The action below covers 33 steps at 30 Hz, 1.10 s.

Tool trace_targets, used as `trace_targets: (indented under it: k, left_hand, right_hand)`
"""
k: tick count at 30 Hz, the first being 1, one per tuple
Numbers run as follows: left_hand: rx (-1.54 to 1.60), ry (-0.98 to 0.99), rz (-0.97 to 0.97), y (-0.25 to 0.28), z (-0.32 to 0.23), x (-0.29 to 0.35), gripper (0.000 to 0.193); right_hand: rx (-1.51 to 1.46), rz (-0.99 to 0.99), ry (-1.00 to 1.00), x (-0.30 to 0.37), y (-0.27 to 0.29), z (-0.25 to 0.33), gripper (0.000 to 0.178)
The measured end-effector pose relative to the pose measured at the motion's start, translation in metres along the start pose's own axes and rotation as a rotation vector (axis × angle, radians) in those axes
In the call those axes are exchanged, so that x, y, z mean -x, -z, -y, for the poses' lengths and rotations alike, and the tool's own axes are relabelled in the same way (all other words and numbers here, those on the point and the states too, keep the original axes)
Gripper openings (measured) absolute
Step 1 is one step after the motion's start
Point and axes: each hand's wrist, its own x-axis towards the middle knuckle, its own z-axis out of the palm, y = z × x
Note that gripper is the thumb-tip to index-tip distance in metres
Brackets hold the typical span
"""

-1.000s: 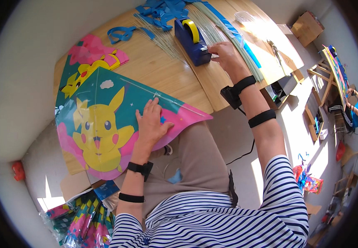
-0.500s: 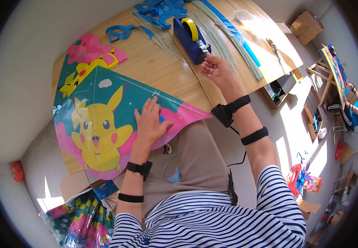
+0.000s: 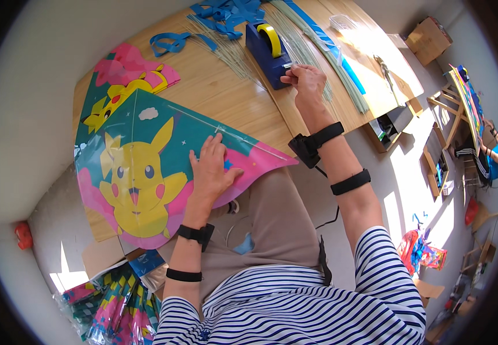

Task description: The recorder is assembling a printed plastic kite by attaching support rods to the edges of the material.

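Observation:
A kite sheet (image 3: 136, 213) in green and pink, printed with a yellow cartoon figure, lies over the table's near left edge. A thin pale rod (image 3: 243, 140) runs along its upper right side. My left hand (image 3: 209, 169) rests flat on the sheet, fingers spread, its fingertips close to the rod. Farther right, my right hand (image 3: 308, 83) is at the front of a dark blue tape dispenser (image 3: 259, 50) that carries a roll with a yellow core (image 3: 273, 39). Its thumb and fingers pinch the tape's end beside the cutter; the fingers hide most of the strip.
Another folded kite sheet (image 3: 111, 72) lies at the table's far left. Blue ribbon (image 3: 171, 43), thin rods (image 3: 226, 54) and pliers (image 3: 384, 72) lie along the back. Packed kites (image 3: 117, 305) fill the floor at lower left. A person (image 3: 492, 144) works at another table far right.
My right hand has risen slightly to the dispenser's cutter, and its fingers have closed together there. My left hand keeps its place on the kite sheet.

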Motion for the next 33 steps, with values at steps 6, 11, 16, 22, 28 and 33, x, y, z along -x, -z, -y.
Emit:
trace_targets:
  k: [6, 11, 16, 22, 28, 33]
  left_hand:
    - [-0.007, 0.000, 0.007, 0.000, 0.000, -0.001, 0.057]
    - [0.003, -0.005, -0.010, -0.001, 0.001, 0.001, 0.056]
    - [0.024, -0.016, -0.019, -0.003, 0.000, 0.000, 0.055]
    - [0.032, -0.027, -0.068, -0.013, 0.008, 0.004, 0.053]
    - [0.074, -0.026, -0.075, -0.008, 0.007, 0.005, 0.050]
    - [0.099, -0.058, -0.145, -0.001, 0.008, 0.009, 0.043]
  right_hand:
    - [-0.015, -0.040, -0.053, -0.003, 0.009, -0.011, 0.008]
    - [0.063, -0.084, -0.095, -0.009, 0.010, -0.018, 0.007]
    - [0.285, -0.144, -0.038, -0.025, 0.014, -0.029, 0.009]
    - [0.548, 0.182, 0.101, -0.011, 0.051, -0.051, 0.011]
    - [0.830, 0.879, 0.190, 0.032, -0.023, -0.047, 0.009]
    - [1.064, 1.102, 0.396, 0.052, -0.068, -0.074, 0.012]
